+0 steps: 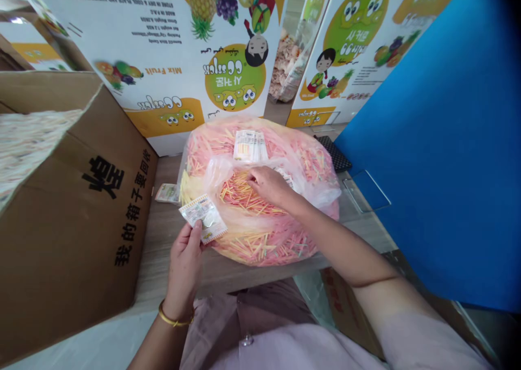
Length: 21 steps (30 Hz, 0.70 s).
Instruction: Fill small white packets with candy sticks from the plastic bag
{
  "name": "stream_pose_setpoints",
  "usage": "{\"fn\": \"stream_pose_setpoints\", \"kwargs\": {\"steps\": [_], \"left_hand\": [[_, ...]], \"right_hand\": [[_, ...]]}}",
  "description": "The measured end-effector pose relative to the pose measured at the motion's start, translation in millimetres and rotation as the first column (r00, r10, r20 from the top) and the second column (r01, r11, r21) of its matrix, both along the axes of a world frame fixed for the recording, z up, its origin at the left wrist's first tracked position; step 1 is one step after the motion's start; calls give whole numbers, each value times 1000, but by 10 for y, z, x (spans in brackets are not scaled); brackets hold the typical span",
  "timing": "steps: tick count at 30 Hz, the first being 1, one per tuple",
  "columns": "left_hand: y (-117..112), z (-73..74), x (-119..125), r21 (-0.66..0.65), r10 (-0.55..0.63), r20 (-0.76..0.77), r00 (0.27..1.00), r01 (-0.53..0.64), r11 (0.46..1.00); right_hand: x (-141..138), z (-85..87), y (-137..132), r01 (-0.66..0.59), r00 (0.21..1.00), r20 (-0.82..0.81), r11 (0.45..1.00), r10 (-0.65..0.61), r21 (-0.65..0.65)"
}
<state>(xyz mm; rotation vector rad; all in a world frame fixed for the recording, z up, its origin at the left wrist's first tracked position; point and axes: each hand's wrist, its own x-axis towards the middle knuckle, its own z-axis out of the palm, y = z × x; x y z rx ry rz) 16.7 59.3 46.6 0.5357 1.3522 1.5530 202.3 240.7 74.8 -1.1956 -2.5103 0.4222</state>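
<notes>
A large clear plastic bag (260, 238) full of thin candy sticks lies in front of me, its mouth open at the middle. Loose pink and yellow candy sticks (238, 192) show in the opening. My right hand (266, 183) is over them, fingers pinched together; what they hold, if anything, is too small to make out. My left hand (188, 250) pinches a small printed packet (203, 218) between thumb and fingers at the bag's lower left. A stack of similar packets (250, 146) rests on top of the bag, and others lie partly hidden behind my right wrist.
On the left stands an open brown cardboard box (81, 218) filled with packets. White printed cartons (163, 50) line the back. A blue panel (439, 142) rises at the right, near a wire handle (368, 191). Another small pile of packets (166, 193) lies on the table.
</notes>
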Motion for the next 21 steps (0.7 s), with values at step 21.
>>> {"fn": "stream_pose_setpoints", "kwargs": {"steps": [21], "left_hand": [[20,2,49,31,40,44,998,-42,999]], "right_hand": [[-179,-68,-216,-62,997,39,995,59,75]]}}
